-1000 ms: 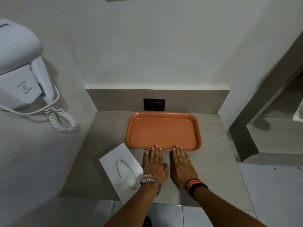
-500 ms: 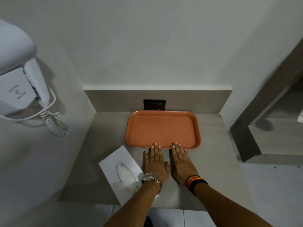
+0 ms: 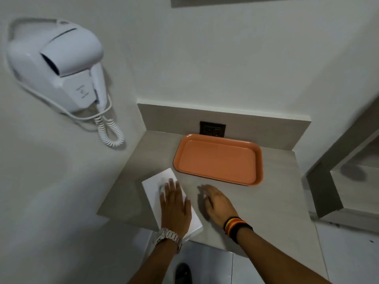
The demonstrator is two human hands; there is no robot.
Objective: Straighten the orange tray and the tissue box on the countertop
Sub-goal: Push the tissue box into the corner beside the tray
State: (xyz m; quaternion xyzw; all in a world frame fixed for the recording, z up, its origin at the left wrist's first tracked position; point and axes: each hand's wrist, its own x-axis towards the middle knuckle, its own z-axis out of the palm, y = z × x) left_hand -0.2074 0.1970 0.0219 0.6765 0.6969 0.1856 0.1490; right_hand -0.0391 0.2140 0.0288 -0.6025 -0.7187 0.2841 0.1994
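White tissue box (image 3: 152, 186) lies under left hand (image 3: 174, 208).

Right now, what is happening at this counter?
A person is tidying a small countertop in a corner. The left hand lies flat on the white tissue box, which sits at an angle near the front edge. The right hand is beside the box, low over the bare counter, touching neither the box nor the tray as far as I can tell. The orange tray sits empty near the back wall, below the outlet, and nobody is touching it.
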